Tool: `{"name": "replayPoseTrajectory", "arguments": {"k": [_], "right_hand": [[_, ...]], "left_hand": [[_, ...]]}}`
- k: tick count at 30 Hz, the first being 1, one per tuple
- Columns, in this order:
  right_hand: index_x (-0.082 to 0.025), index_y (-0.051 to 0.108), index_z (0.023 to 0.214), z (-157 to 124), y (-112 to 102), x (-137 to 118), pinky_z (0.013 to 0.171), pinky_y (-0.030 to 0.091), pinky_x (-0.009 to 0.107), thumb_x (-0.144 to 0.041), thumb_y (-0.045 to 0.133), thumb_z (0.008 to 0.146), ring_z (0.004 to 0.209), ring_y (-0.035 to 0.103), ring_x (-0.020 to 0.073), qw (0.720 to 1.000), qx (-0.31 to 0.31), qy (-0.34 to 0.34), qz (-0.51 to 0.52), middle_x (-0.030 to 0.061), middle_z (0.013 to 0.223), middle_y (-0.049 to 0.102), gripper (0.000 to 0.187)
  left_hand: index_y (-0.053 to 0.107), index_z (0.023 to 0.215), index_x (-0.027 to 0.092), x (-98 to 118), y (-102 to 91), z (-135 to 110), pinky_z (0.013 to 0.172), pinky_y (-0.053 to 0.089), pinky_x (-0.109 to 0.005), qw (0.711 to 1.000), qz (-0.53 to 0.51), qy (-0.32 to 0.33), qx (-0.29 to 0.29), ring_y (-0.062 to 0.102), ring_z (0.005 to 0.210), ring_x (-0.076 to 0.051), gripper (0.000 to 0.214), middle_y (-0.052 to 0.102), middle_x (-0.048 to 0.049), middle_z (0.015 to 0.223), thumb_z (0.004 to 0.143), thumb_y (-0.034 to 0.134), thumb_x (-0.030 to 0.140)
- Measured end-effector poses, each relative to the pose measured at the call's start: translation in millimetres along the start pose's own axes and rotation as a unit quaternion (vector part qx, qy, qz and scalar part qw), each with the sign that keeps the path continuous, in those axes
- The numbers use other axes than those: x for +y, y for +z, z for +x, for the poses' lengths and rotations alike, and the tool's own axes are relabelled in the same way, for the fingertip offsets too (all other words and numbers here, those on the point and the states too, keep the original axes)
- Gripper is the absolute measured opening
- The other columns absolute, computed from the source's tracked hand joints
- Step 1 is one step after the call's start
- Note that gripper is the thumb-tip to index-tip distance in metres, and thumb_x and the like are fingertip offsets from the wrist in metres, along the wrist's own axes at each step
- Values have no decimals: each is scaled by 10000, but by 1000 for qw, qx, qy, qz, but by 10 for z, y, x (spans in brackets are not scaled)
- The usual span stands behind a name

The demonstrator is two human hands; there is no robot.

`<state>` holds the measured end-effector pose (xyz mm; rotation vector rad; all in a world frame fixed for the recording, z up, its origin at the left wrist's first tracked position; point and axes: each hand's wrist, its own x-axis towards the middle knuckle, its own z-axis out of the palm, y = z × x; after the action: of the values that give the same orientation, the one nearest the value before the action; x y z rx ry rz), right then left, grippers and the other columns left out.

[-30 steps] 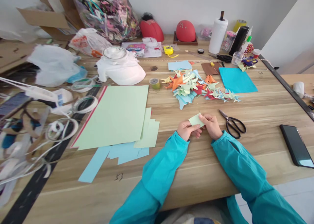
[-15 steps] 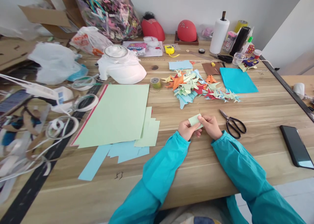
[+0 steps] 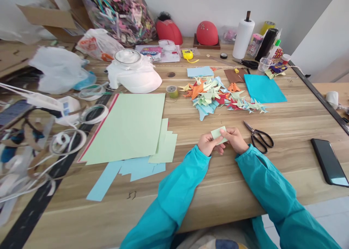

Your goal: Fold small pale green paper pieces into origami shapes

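Observation:
A small light-green piece of paper (image 3: pixel 217 133) is pinched between both hands above the table. My left hand (image 3: pixel 206 144) grips its left and lower side, fingers closed. On its right edge, the thumb and fingers of my right hand (image 3: pixel 236 140) are closed too. Part of the paper is hidden behind the thumbs. Just right of my right hand lie black-handled scissors (image 3: pixel 257 136). Beyond the hands is a heap of folded paper cranes (image 3: pixel 208 92) in green, orange, blue and red. Large green sheets (image 3: pixel 128 127) lie to the left, with blue paper strips (image 3: pixel 105 181) at their near edge.
A phone (image 3: pixel 329 161) lies at the right edge. Tape rolls (image 3: pixel 94 114) and cords clutter the left. At the back stand a white bottle-shaped holder (image 3: pixel 243 38), a red dome (image 3: pixel 207 33), a yellow tape measure (image 3: pixel 188 55) and a spool of thread (image 3: pixel 172 92). A turquoise square (image 3: pixel 265 88) lies back right.
The small green paper has shifted slightly right and tilted a little between my hands. Both hands keep their grip; the view has moved very slightly.

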<state>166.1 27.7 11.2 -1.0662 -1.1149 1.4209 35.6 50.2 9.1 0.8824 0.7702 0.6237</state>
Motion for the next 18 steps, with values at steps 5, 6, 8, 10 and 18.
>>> {"name": "replayPoseTrajectory", "arguments": {"k": [5,6,8,10,18], "right_hand": [[-153,483,476,9,-25,20,358,204,211,-461,593,747,331,311,47,998,60,-10,-18,-61,367,385,425],[-153,490,487,1,-11,8,369,228,213,-461,587,751,340,350,56,999,41,-13,-25,-53,379,414,417],[-153,502,505,-18,24,-23,406,295,224,-470,554,773,380,448,84,999,-23,-10,-27,-23,419,496,418],[-152,511,502,-32,53,-49,423,313,228,-474,542,779,392,477,92,999,-43,-9,-31,-12,425,527,426],[-157,486,431,-16,35,-2,381,258,218,-533,532,754,349,397,69,998,22,14,-52,-12,372,499,498]], "left_hand": [[586,631,89,-16,-6,-17,368,476,-272,1000,-1,26,5,554,367,-137,399,625,-44,512,540,735,448],[578,620,94,-20,-7,-17,363,471,-267,999,-2,36,13,550,362,-134,398,619,-38,505,544,731,453],[560,590,102,-25,-8,-15,349,460,-258,998,4,52,23,541,350,-130,406,605,-28,485,544,726,470],[551,575,106,-27,-8,-14,340,452,-252,998,18,59,19,531,339,-125,413,596,-25,472,550,718,483],[557,593,110,-1,1,-28,321,435,-243,997,42,67,13,508,316,-113,377,580,-14,455,575,703,458]]}}
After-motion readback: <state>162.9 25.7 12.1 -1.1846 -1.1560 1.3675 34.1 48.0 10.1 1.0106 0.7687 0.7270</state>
